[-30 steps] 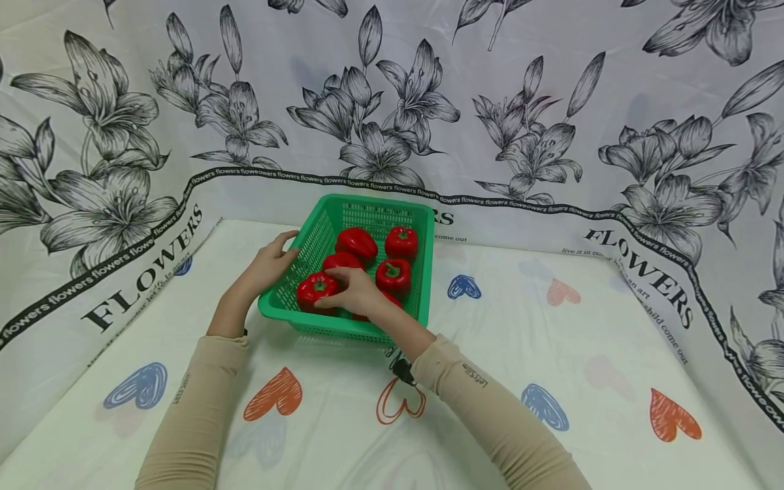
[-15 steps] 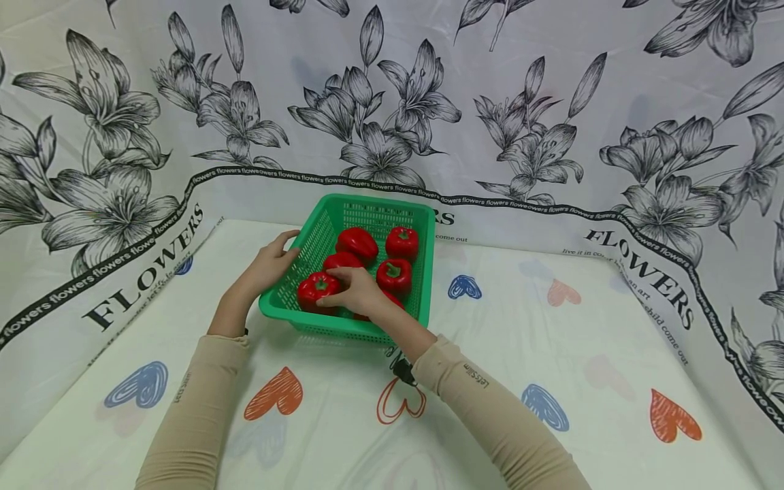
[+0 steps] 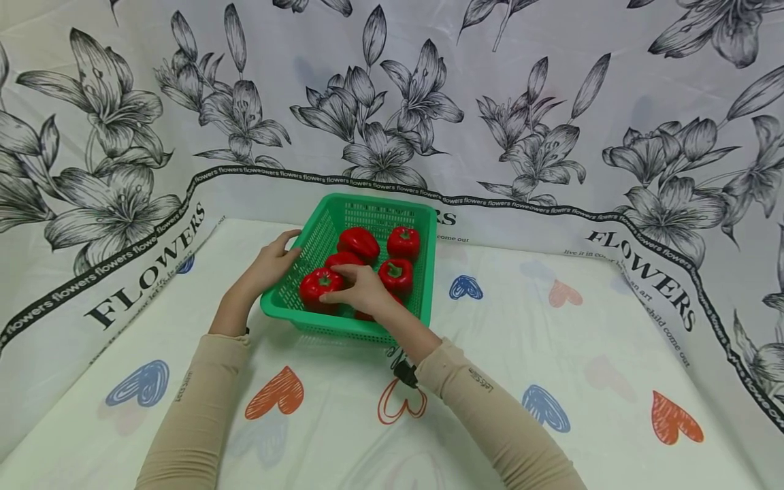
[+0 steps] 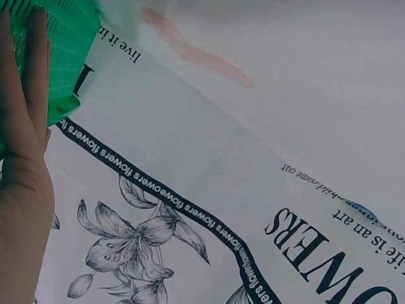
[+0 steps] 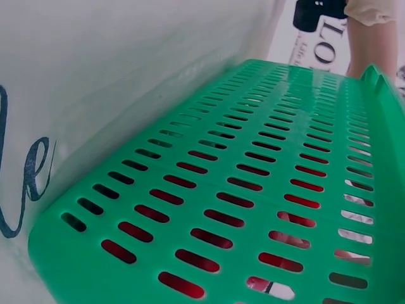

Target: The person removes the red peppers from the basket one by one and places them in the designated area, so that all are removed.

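Note:
A green plastic basket (image 3: 288, 314) with slotted walls holds several red bell peppers, one of them a bell pepper (image 3: 395, 273) with a green stem on the right side. My right hand (image 3: 366, 294) reaches over the near rim and grips the front-left bell pepper (image 3: 314, 288) between thumb and fingers. Another pepper lies partly hidden under that hand. At the basket's left side, my left hand (image 3: 267, 265) touches the wall near the rim. The left wrist view shows its fingers (image 4: 37, 69) lying straight along the green wall. The right wrist view shows mainly the basket's slotted outside (image 5: 221, 183).
The basket stands on a white cloth (image 3: 490, 408) printed with hearts. Behind it rises a white curtain (image 3: 539, 41) with black flower drawings. A black wrist strap piece (image 3: 404, 373) shows at the right sleeve's cuff.
The gripped bell pepper has risen and tilted slightly with my right hand. My left hand and the basket have kept their places; the head view has shifted a little.

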`<state>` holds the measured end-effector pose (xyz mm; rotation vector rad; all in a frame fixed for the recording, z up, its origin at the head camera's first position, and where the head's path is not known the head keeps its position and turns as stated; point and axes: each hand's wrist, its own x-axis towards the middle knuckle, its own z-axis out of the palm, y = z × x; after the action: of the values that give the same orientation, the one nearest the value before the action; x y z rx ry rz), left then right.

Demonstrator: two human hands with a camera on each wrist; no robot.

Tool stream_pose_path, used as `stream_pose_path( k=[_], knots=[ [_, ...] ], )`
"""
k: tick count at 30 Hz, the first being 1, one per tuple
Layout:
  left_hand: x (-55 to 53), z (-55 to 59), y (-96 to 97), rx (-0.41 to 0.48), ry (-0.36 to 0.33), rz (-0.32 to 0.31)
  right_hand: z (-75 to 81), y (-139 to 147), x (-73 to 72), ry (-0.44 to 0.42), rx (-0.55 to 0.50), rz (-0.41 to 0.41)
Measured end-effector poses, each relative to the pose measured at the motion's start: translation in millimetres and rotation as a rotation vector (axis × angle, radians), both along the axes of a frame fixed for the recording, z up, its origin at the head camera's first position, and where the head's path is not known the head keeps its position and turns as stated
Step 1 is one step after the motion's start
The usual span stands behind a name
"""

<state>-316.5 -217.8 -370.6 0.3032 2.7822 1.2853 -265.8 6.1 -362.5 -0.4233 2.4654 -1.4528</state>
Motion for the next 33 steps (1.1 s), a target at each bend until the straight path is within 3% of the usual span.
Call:
stream_pose_path(
  k=[19, 33],
  knots=[
    [0.6, 1.5, 0.8, 0.003, 0.004, 0.008, 10.8, 10, 3.3, -0.038, -0.12, -0.04],
    [0.8, 1.3, -0.2, -0.005, 0.0, 0.006, 23.3, 27, 5.7, -0.015, -0.115, -0.055]
  ],
)
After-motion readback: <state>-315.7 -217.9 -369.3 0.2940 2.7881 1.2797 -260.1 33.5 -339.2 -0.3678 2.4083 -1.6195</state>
